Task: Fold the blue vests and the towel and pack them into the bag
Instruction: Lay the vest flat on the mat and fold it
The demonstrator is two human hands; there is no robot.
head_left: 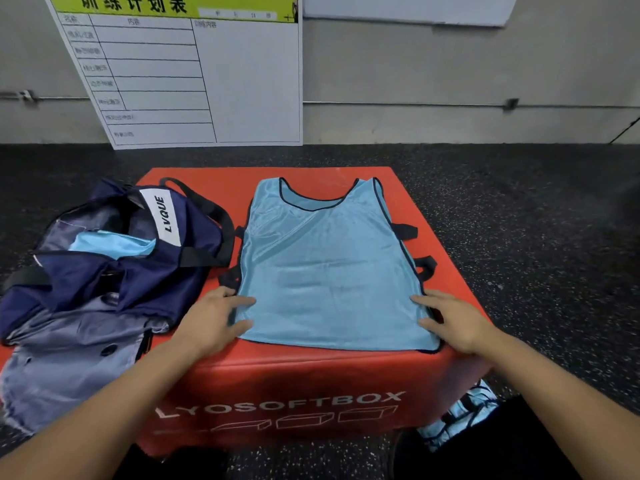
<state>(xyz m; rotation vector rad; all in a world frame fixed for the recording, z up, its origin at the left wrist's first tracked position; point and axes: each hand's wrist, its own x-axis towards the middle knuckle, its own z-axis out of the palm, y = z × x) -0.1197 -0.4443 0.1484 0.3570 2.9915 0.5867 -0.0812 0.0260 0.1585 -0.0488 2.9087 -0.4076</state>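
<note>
A light blue vest (325,268) with black trim lies spread flat on top of a red soft box (298,386), neck hole away from me. My left hand (214,317) rests on the vest's lower left corner, fingers straight, thumb on the cloth. My right hand (450,320) lies on the lower right corner in the same flat way. To the left, a navy bag (114,258) marked LVQUE stands open, with light blue cloth (110,244) showing inside it. More light blue cloth (460,417) lies on the floor by the box's right front corner.
A grey flap of the bag (62,368) spreads over the box's left front. A white schedule board (194,74) leans on the wall behind. Dark speckled floor (536,209) surrounds the box.
</note>
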